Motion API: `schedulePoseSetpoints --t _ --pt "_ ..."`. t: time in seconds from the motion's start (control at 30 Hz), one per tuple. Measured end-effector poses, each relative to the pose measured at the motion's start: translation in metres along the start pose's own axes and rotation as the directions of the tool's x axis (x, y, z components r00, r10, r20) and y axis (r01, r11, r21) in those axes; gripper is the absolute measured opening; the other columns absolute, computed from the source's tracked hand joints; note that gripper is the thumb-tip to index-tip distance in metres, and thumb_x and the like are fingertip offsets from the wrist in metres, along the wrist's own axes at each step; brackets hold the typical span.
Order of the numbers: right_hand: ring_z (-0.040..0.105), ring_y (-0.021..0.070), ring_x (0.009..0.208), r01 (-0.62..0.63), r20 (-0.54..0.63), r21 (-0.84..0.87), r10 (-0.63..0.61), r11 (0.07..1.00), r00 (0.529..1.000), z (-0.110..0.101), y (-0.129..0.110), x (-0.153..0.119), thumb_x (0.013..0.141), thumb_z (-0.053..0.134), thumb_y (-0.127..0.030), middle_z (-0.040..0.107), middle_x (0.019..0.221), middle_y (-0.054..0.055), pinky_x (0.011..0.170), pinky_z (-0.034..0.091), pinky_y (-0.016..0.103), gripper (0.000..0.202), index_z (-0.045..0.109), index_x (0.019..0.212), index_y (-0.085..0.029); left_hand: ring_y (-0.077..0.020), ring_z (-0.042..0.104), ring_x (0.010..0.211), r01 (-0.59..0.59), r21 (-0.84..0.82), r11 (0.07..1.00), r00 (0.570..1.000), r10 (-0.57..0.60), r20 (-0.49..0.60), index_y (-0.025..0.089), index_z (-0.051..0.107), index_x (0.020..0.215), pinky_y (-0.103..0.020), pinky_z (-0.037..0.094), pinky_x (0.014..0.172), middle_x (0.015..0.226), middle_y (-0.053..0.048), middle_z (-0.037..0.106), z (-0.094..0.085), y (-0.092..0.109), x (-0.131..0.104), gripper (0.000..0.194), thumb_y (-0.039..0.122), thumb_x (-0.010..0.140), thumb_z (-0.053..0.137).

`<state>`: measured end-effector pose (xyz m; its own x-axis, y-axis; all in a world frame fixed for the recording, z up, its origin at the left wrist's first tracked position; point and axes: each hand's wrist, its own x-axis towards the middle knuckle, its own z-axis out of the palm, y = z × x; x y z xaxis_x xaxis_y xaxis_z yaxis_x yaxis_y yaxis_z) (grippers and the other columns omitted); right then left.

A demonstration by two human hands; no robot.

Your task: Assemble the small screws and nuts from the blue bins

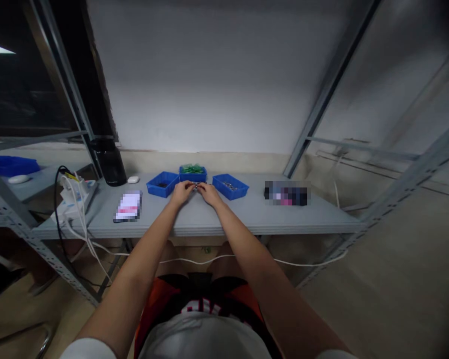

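Close together over the grey shelf top [198,217], my left hand [182,191] and my right hand [208,192] meet at their fingertips. Both are closed in a pinch around something small and partly shiny, too small to name. Left of them stands a blue bin [153,189] with a few dark pieces inside. Behind the hands, another blue bin [193,177] holds green pieces [192,169]. To the right, a third blue bin [236,193] contains small shiny metal-looking parts [229,185].
A phone [128,206] lies at the left, near a black bottle [110,162] and a small white case [133,179]. A power strip [75,199] with cables occupies the left end. A blurred dark object [287,193] lies right. Metal uprights [331,89] flank the shelf.
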<state>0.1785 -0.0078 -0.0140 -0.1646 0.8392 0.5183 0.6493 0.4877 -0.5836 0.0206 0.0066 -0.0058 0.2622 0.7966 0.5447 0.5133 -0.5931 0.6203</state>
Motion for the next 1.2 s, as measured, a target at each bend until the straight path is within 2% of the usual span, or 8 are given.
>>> schedulePoseSetpoints --t 0.13,0.3,0.43,0.53,0.67,0.83,1.03,1.2 --pt "0.06 0.0161 0.079 0.012 0.008 0.046 -0.013 0.999 1.0 0.003 0.005 0.002 0.085 0.049 -0.019 0.069 0.09 0.007 0.077 0.043 0.026 0.02 0.067 0.093 -0.016 -0.0192 0.064 0.09 0.0 0.022 1.0 0.999 -0.001 0.044 0.015 0.07 0.095 -0.027 0.046 0.083 0.099 -0.009 0.071 0.001 -0.003 0.001 0.022 0.025 0.083 0.055" --pt "0.057 0.014 0.073 0.047 0.064 0.109 -0.054 0.993 0.996 0.01 0.011 0.005 0.085 0.048 -0.021 0.068 0.081 0.004 0.073 0.042 0.024 0.021 0.067 0.091 -0.015 -0.0188 0.063 0.084 -0.033 0.031 0.999 0.997 0.031 0.074 0.014 0.07 0.091 -0.028 0.046 0.082 0.094 -0.008 0.071 -0.002 0.003 0.001 0.021 0.024 0.083 0.054" --pt "0.057 0.0134 0.072 0.039 0.084 0.126 -0.049 0.991 0.995 0.012 0.011 0.006 0.084 0.049 -0.022 0.067 0.079 0.004 0.073 0.041 0.024 0.019 0.067 0.088 -0.015 -0.0176 0.061 0.079 -0.032 0.075 0.997 0.999 0.03 0.03 0.013 0.067 0.089 -0.027 0.046 0.077 0.088 -0.008 0.07 -0.003 0.003 0.0 0.021 0.025 0.083 0.051" --pt "0.057 0.0135 0.073 0.011 0.031 0.127 -0.015 0.992 0.999 0.012 0.009 0.007 0.084 0.051 -0.022 0.067 0.08 0.004 0.076 0.042 0.024 0.018 0.067 0.091 -0.016 -0.0164 0.059 0.074 0.005 0.109 0.994 1.0 -0.002 -0.025 0.011 0.064 0.091 -0.027 0.045 0.072 0.084 -0.008 0.068 -0.004 0.0 0.0 0.021 0.024 0.084 0.048" --pt "0.058 0.0135 0.074 -0.059 -0.065 0.163 0.07 0.985 0.995 0.011 0.005 0.009 0.087 0.048 -0.029 0.066 0.08 0.003 0.076 0.043 0.025 0.022 0.064 0.097 -0.017 -0.0154 0.059 0.072 0.004 0.098 0.995 1.0 -0.007 0.027 0.012 0.063 0.09 -0.025 0.044 0.07 0.081 -0.008 0.068 -0.004 -0.003 0.0 0.019 0.023 0.084 0.049" --pt "0.057 0.0127 0.07 -0.074 -0.028 0.162 0.08 0.984 0.996 0.011 0.003 0.01 0.086 0.049 -0.03 0.064 0.075 0.0 0.072 0.042 0.023 0.02 0.063 0.094 -0.019 -0.0172 0.061 0.079 -0.066 0.083 0.994 0.995 0.059 0.082 0.012 0.067 0.091 -0.027 0.045 0.076 0.09 -0.009 0.07 -0.005 0.0 0.0 0.022 0.025 0.084 0.051" --pt "0.056 0.0124 0.067 -0.073 0.003 0.152 0.073 0.986 0.997 0.008 0.0 0.007 0.088 0.045 -0.032 0.062 0.07 0.0 0.071 0.042 0.023 0.022 0.063 0.086 -0.019 -0.0184 0.062 0.084 -0.065 0.075 0.995 0.994 0.058 0.091 0.013 0.069 0.091 -0.028 0.045 0.079 0.094 -0.01 0.07 -0.005 -0.001 0.0 0.022 0.025 0.083 0.052" --pt "0.055 0.0117 0.067 -0.104 -0.018 0.144 0.108 0.984 0.994 0.008 0.001 0.008 0.088 0.044 -0.032 0.062 0.068 -0.001 0.071 0.042 0.022 0.022 0.062 0.082 -0.019 -0.0183 0.061 0.08 -0.053 0.09 0.994 0.992 0.042 0.117 0.014 0.07 0.091 -0.028 0.045 0.077 0.091 -0.008 0.071 -0.002 -0.006 0.001 0.024 0.028 0.083 0.052"
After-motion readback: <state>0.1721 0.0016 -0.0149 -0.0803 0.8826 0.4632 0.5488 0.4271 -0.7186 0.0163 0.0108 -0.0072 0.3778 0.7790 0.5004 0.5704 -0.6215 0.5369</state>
